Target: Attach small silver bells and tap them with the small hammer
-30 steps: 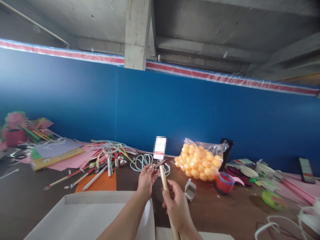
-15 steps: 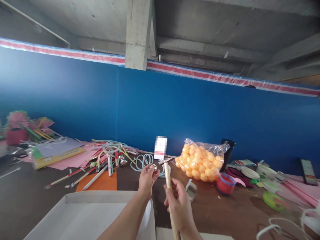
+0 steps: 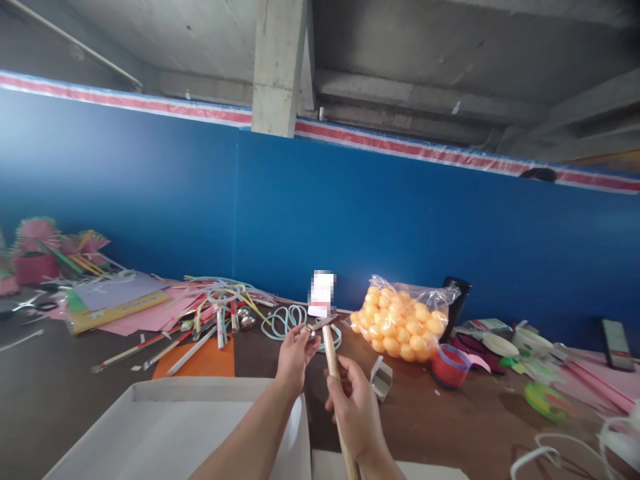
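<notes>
Head: right hand (image 3: 354, 403) curled round handle (image 3: 331, 353); left hand (image 3: 293, 363) pinching shiny ball (image 3: 313, 334).

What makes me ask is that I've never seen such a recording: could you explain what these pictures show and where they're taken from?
There is no machine here: these are a person's bare hands. Every picture comes from one camera worn on the head, looking forward and down.

The left hand holds a small shiny object at its fingertips. The right hand grips a wooden-handled tool.

On the dark table lie a clear bag of orange balls, loops of light-blue cord and, nearest the left forearm, a white tray. Behind stands a blue partition.
</notes>
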Action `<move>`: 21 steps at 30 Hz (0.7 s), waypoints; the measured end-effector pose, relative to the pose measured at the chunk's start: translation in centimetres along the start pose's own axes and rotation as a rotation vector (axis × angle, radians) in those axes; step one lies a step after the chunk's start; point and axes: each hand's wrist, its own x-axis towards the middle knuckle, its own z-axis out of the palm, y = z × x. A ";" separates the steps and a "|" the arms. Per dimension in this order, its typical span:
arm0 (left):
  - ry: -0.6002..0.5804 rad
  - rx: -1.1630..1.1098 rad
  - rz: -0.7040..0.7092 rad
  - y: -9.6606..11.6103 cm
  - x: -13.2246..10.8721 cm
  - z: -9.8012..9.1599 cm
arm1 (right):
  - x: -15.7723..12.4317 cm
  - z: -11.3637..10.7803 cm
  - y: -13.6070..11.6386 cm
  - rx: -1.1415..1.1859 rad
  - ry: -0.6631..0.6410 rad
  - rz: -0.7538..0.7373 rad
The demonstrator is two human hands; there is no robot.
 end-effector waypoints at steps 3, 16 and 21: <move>-0.008 -0.021 -0.006 0.2 -0.1 0.0 | -0.1 0.0 -0.7 0.021 0.065 0.008; -0.028 -0.043 0.002 0.2 -0.1 0.0 | -0.4 -0.1 -0.1 -0.005 0.035 -0.031; -0.015 -0.034 -0.011 0.2 0.0 -0.1 | -0.2 0.1 0.0 -0.041 -0.021 -0.020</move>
